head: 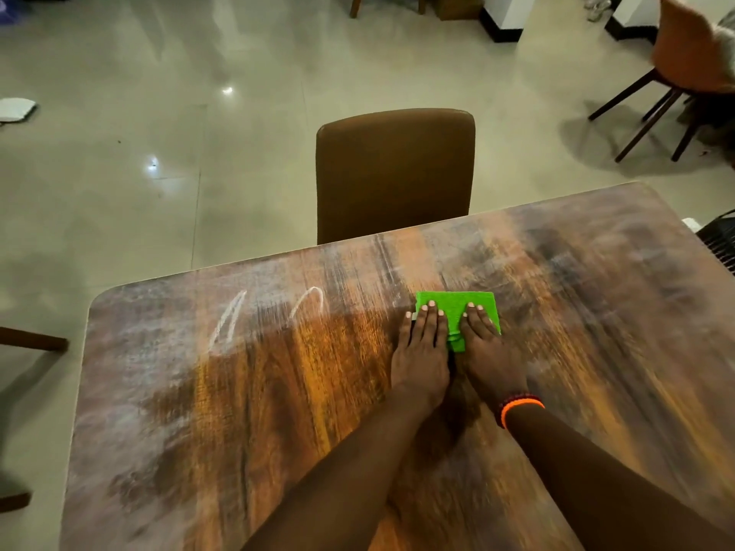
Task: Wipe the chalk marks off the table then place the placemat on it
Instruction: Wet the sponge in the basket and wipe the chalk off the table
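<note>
A folded green cloth (453, 308) lies flat on the wooden table (278, 411) near its far edge. My left hand (421, 351) and my right hand (489, 351) press side by side on it with straight fingers. My right wrist wears an orange and dark bead bracelet. White chalk marks (230, 324) stand to the left of the cloth, a tall loop and a smaller arch (308, 304). Faint chalk smears streak the tabletop around them. No placemat is in view.
A brown chair (393, 173) stands pushed against the table's far edge. An orange chair (692, 61) with dark legs is at the back right. A dark ridged object (720, 240) sits past the table's right edge. Shiny tiled floor lies beyond.
</note>
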